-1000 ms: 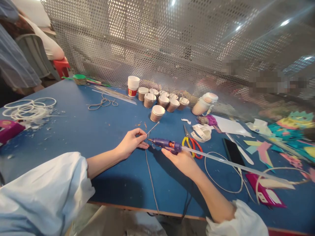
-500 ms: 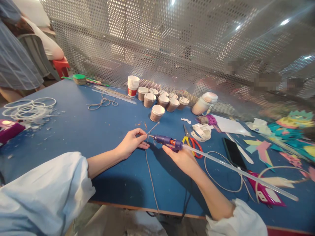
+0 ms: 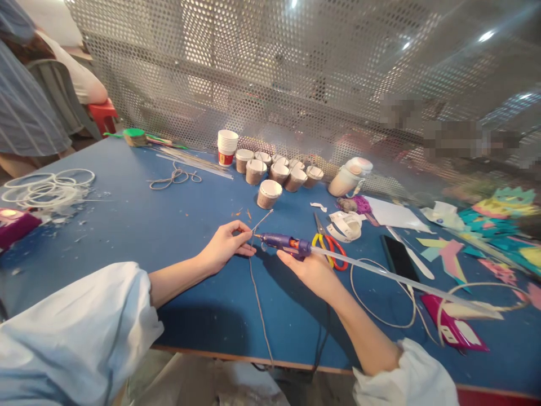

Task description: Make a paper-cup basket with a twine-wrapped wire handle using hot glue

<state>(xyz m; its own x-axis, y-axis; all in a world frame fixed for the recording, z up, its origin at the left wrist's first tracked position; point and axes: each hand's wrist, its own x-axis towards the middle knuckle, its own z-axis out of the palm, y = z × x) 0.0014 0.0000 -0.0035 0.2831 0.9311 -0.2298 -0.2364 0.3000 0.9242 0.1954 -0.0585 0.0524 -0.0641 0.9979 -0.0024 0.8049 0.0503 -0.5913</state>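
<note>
My left hand [image 3: 228,246] pinches a thin grey cord [image 3: 258,293], whose long end trails down over the table's front edge. A short stretch of the cord sticks up past my fingertips. In my right hand [image 3: 313,272] is a purple hot glue gun [image 3: 284,243], its nozzle at the cord beside my left fingers. Whether the tip touches the cord I cannot tell. A long clear glue stick [image 3: 380,273] runs out of the gun's back to the right. Just beyond the hands stands a small cord-wrapped cup [image 3: 269,194].
Behind it are several wrapped cups [image 3: 279,171] and a paper cup stack [image 3: 227,148]. Scissors [image 3: 330,248], a paper tape roll [image 3: 345,226], a phone [image 3: 399,258] and a magenta power strip [image 3: 454,324] lie right. White cord coils [image 3: 46,189] lie left; a perforated metal screen [image 3: 236,73] backs the blue table.
The glue gun has shifted slightly left, and the far end of its glue stick has swung up and left. My left hand keeps its pinch on the cord.
</note>
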